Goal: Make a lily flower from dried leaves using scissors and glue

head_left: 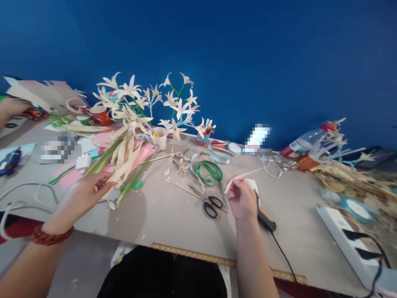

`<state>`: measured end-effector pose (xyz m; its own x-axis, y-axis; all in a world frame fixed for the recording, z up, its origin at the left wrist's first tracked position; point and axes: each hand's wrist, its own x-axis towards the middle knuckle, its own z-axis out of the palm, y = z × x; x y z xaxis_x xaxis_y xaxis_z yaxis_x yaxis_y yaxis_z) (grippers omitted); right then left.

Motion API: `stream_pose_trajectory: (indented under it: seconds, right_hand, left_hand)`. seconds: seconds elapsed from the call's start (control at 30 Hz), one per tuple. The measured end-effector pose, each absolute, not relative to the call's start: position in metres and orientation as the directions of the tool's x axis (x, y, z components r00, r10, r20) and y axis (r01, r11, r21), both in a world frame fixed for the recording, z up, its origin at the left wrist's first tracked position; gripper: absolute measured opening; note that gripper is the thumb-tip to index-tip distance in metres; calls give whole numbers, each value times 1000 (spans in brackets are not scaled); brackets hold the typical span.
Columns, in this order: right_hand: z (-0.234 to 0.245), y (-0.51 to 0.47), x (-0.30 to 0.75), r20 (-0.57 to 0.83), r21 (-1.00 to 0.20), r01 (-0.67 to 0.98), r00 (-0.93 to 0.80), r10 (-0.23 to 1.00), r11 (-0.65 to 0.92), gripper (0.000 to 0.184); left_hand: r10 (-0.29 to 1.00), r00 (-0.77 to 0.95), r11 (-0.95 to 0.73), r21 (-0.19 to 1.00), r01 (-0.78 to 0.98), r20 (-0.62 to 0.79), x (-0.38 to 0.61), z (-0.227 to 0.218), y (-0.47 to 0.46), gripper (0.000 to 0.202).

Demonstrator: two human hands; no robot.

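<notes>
My left hand (88, 190), with a red beaded bracelet on its wrist, has thumb and fingers closed on the lower end of a pale dried husk (125, 165). Green stalks (105, 155) lie just beside it. In front of the right side of my body, my right hand (242, 198) pinches a thin pale husk strip (248, 172) that sticks out to the right. Black-handled scissors (211, 207) lie left of this hand, below a coil of green ribbon (209, 171). A black glue gun (266, 219) rests to its right, partly hidden by the hand.
Pale husk flowers (178, 108) stand in cups along the blue wall. A plastic bottle (302, 142), loose husks (350, 182) and a white power strip (341, 240) occupy the right. Another person's hand (14, 106) shows at far left, above a blue glue gun (10, 160).
</notes>
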<state>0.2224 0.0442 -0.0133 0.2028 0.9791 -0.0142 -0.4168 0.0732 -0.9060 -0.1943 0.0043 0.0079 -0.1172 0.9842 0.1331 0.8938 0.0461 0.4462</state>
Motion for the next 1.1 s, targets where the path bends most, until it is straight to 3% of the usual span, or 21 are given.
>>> stream_pose_trajectory:
  seconds: [0.1, 0.17, 0.27, 0.37, 0.5, 0.73, 0.93, 1.03, 1.1]
  right_hand:
    - [-16, 38, 201, -58, -923, -381, -12, 998, -58, 19]
    - [-18, 34, 191, -54, -945, -322, -43, 998, -65, 19]
    - [-24, 31, 180, -26, -977, -209, -51, 998, -36, 20]
    - [-31, 29, 172, 1, -991, -133, -70, 998, -8, 20]
    - [-38, 28, 169, 48, -996, -74, -75, 996, 43, 24]
    - [-38, 26, 171, 78, -991, -126, -217, 973, 51, 22]
    - [-36, 22, 167, 126, -992, -46, -135, 983, 121, 23]
    - [-32, 20, 169, 65, -992, -120, -217, 974, 39, 22]
    - [-30, 18, 173, 13, -986, -162, -301, 954, -38, 26]
  left_hand:
    - [937, -105, -15, 340, 940, 334, -184, 3, 11, 34]
    - [924, -31, -144, 423, 894, 381, -159, 4, 13, 29]
    - [944, 215, -329, 704, 630, 248, -104, 9, 16, 25]
    - [911, 410, -230, 885, 404, 49, -52, 8, 22, 26]
    - [861, 507, -46, 990, 131, -27, -14, -2, 33, 28]
    - [790, 596, 268, 956, -122, -145, -11, -15, 32, 31]
    - [843, 517, 242, 963, -122, -147, -4, -20, 28, 32]
    - [835, 508, 353, 913, -204, -210, -4, -16, 27, 31]
    - [765, 586, 481, 842, -244, -268, -6, -14, 24, 27]
